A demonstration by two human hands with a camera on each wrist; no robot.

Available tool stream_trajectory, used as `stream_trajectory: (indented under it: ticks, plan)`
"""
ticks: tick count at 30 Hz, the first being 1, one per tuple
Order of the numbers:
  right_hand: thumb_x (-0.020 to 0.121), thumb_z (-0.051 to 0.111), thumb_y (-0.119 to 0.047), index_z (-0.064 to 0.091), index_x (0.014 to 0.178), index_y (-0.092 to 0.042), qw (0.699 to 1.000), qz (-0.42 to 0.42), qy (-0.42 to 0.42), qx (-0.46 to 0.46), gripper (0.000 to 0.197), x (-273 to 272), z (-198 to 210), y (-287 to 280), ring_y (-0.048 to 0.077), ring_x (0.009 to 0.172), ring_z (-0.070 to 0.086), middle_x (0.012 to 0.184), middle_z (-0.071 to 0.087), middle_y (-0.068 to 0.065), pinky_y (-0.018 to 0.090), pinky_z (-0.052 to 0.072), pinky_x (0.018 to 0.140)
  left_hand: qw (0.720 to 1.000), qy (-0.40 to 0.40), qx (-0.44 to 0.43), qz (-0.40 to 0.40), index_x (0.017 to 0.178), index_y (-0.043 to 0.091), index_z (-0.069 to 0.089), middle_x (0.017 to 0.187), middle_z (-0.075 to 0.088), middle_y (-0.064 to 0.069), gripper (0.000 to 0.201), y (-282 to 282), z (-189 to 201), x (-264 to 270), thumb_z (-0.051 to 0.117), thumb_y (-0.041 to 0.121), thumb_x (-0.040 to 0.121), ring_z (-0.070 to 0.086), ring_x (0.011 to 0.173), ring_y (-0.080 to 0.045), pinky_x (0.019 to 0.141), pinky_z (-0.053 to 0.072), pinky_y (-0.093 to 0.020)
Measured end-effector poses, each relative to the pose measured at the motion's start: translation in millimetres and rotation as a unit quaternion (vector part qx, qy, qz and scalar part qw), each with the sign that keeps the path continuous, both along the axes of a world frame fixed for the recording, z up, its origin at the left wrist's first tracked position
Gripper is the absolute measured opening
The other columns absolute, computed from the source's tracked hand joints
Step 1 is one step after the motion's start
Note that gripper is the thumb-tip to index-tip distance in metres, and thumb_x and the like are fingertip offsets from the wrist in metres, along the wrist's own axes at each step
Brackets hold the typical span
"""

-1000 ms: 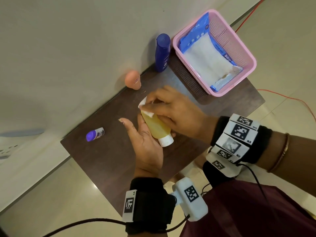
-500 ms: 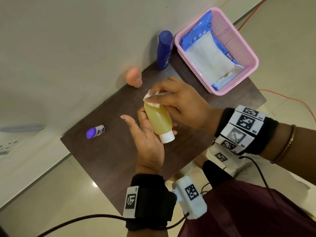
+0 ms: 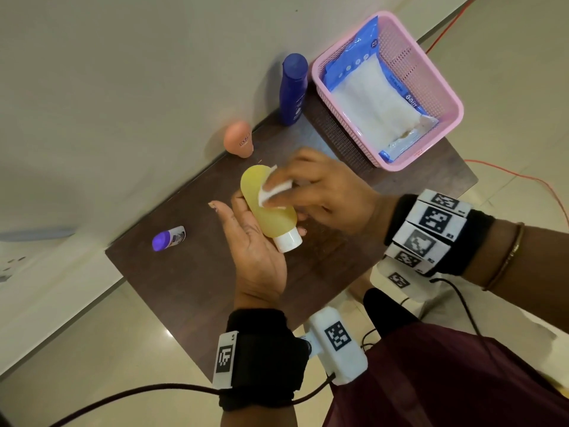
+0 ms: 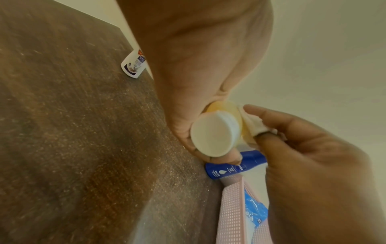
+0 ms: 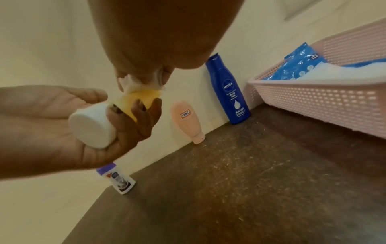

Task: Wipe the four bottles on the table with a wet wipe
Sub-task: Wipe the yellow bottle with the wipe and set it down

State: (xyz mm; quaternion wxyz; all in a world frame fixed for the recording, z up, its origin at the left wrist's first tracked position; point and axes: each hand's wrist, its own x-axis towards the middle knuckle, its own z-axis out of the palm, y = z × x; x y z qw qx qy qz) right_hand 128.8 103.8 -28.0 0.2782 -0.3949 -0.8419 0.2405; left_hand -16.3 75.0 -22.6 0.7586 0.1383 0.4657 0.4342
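while cradled over the scuffed wood-grain desk (image 3: pixel 191 291) | rounded translucent yellow bottle (image 3: pixel 268 208), white cap, in left hand (image 3: pixel 255 257) grip | right hand (image 3: pixel 323 192) fingers pinch folded wet wipe (image 3: pixel 272 191) against it

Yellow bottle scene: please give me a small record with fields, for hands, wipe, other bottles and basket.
held bottle: yellow bottle, white cap toward the person
left hand: holds the yellow bottle
right hand: presses wet wipe on it
standing on table: blue bottle, peach bottle, small purple-capped bottle
pink basket: holds wipes pack
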Motion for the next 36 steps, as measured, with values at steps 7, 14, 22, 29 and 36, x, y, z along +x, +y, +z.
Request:
stream_trajectory:
  ticks: [7, 14, 22, 29, 36]
  plan:
    - [0.081, 0.062, -0.006, 0.072, 0.095, -0.008, 1.0, 0.014, -0.001, 0.001, 0.017, -25, -3, -10, 0.024, 0.097, 0.046, 0.107, 0.067, 0.012, 0.034, 0.047, 0.076, 0.999, -0.002, -0.011, 0.036, 0.131, 0.006, 0.046, 0.113, 0.062, -0.007, 0.058, 0, 0, -5, 0.018, 0.046, 0.1, 0.058, 0.109, -0.02, 0.097, 0.045, -0.034]
    - [0.09, 0.052, -0.006, 0.073, 0.1, -0.008, 1.0, 0.028, 0.012, -0.002, 0.023, -3, -9, -38, 0.027, 0.097, 0.055, 0.107, 0.067, 0.012, 0.043, 0.053, 0.074, 0.999, 0.004, -0.021, 0.026, 0.111, 0.023, 0.05, 0.093, 0.068, -0.006, 0.023, -2, -4, -6, 0.03, 0.027, 0.1, 0.066, 0.082, -0.016, 0.074, 0.055, -0.033]
    - [0.083, 0.056, 0.006, 0.073, 0.097, -0.007, 0.985, -0.118, 0.108, -0.064, 0.026, -4, -15, -22, 0.022, 0.1, 0.058, 0.104, 0.065, 0.015, 0.027, 0.047, 0.087, 0.996, 0.061, -0.013, 0.066, 0.134, 0.014, 0.042, 0.111, 0.063, -0.007, 0.038, -1, -6, 3, 0.032, 0.027, 0.1, 0.061, 0.096, -0.014, 0.091, 0.047, -0.033]
    - [0.084, 0.052, -0.001, 0.07, 0.103, -0.004, 0.963, -0.172, 0.172, -0.113, 0.026, -16, -4, 6, 0.01, 0.099, 0.056, 0.103, 0.062, 0.008, 0.017, 0.046, 0.087, 0.995, 0.094, 0.006, 0.024, 0.135, 0.017, 0.042, 0.106, 0.063, -0.002, 0.041, -2, -7, 4, 0.035, 0.033, 0.098, 0.061, 0.084, -0.012, 0.066, 0.052, -0.028]
    - [0.087, 0.052, -0.007, 0.07, 0.106, -0.005, 0.972, -0.21, 0.099, -0.045, 0.026, -16, -3, -18, 0.019, 0.094, 0.057, 0.098, 0.063, 0.017, 0.016, 0.042, 0.085, 0.996, 0.075, 0.056, 0.001, 0.129, 0.018, 0.049, 0.118, 0.064, -0.002, 0.035, -2, -2, 8, 0.027, 0.024, 0.102, 0.06, 0.11, -0.016, 0.092, 0.046, -0.032]
